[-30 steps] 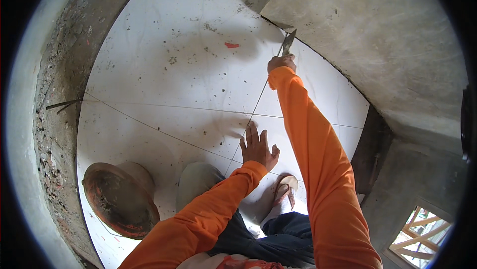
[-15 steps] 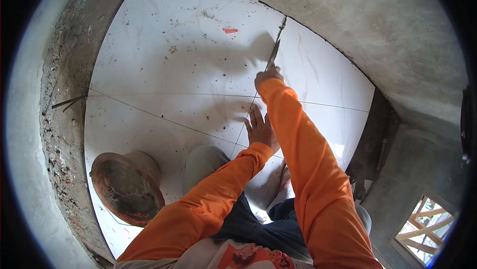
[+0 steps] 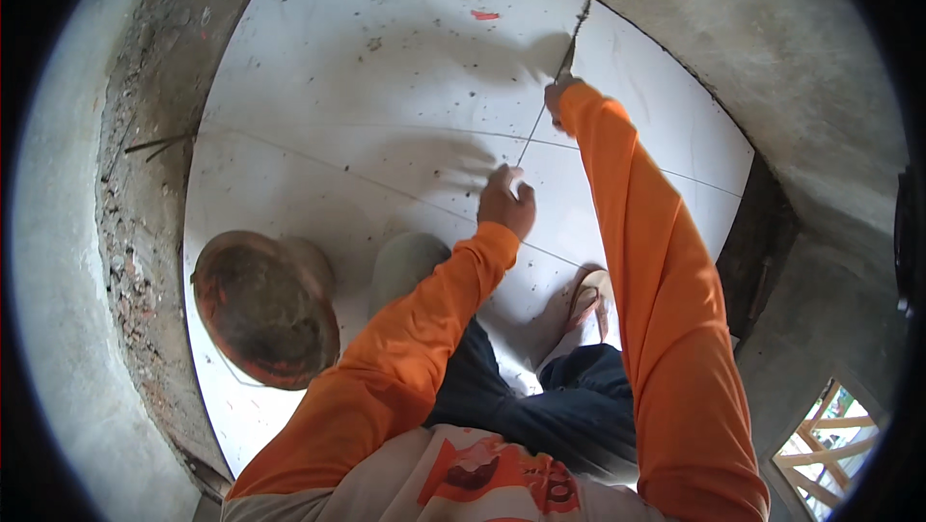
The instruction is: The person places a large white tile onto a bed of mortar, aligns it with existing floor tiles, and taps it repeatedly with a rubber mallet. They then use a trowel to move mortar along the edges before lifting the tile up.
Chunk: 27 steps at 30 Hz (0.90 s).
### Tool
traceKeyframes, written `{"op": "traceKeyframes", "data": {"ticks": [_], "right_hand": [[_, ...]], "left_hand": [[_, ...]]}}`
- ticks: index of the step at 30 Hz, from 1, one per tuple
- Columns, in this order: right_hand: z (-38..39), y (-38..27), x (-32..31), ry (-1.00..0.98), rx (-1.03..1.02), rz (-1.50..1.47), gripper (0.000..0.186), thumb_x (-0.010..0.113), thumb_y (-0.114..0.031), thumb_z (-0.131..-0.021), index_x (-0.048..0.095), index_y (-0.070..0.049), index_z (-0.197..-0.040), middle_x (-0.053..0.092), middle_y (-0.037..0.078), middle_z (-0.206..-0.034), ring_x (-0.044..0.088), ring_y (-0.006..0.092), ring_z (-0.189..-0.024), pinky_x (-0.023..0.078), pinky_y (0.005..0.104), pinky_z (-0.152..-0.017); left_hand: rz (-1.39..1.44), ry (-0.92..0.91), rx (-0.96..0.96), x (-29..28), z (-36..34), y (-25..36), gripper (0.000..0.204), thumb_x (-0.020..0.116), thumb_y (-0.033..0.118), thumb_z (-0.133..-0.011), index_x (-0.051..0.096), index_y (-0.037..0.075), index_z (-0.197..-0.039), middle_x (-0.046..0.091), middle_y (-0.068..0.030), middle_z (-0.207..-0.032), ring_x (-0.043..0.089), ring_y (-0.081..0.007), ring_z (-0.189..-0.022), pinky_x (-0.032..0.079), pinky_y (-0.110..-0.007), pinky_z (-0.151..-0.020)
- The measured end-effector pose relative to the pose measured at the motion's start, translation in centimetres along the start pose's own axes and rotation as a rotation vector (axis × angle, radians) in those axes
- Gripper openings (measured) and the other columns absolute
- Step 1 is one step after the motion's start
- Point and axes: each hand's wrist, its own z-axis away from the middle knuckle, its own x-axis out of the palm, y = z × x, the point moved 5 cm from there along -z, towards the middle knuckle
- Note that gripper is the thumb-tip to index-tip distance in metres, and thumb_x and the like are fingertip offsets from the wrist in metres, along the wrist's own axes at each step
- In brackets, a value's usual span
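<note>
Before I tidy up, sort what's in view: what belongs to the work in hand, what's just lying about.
Belongs to the work:
bladed hand tool, in the right hand's grip
tile joint under it

Apparently lying about:
red scrap
dark crumbs
bucket, untouched, though possibly for use

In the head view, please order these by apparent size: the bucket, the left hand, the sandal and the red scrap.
1. Bucket
2. Left hand and sandal: unranked, they look similar and the foot partly covers the sandal
3. Red scrap
</note>
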Motion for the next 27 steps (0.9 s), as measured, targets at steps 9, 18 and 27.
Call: {"op": "traceKeyframes", "data": {"ticks": [9, 18, 27], "right_hand": [[6.2, 0.5, -0.8, -0.175, -0.309, 0.350, 0.030, 0.050, -0.030, -0.082, 0.062, -0.003, -0.086, 0.064, 0.023, -0.085, 0.065, 0.0332, -0.080, 0.052, 0.0466, -0.065], [6.8, -4.2, -3.6, -0.019, -0.347, 0.227, 0.016, 0.055, -0.017, -0.084, 0.066, -0.006, -0.090, 0.066, 0.010, -0.083, 0.067, 0.0215, -0.072, 0.053, 0.0414, -0.055], [9.7, -1.2, -1.8, -0.231, 0.233, -0.288, 0.036, 0.047, -0.023, -0.087, 0.050, -0.002, -0.117, 0.059, 0.023, -0.110, 0.060, 0.0343, -0.097, 0.048, 0.0401, -0.084]], "left_hand": [[-0.336, 0.393, -0.277, -14.5, -5.7, -4.5, 0.039, 0.057, 0.032, -0.083, 0.056, 0.007, -0.114, 0.053, -0.0146, -0.123, 0.052, -0.0307, -0.111, 0.042, -0.042, -0.094], [-0.968, 0.813, -0.444, -17.4, -4.1, -13.5, 0.069, 0.043, 0.045, -0.088, 0.018, 0.014, -0.145, 0.011, -0.0163, -0.151, 0.013, -0.0365, -0.138, 0.011, -0.061, -0.107], [-1.035, 0.797, -0.479, -16.6, -2.4, -9.2, 0.070, 0.043, 0.043, -0.087, 0.018, 0.013, -0.145, 0.013, -0.0173, -0.151, 0.013, -0.0357, -0.139, 0.011, -0.061, -0.107]]}}
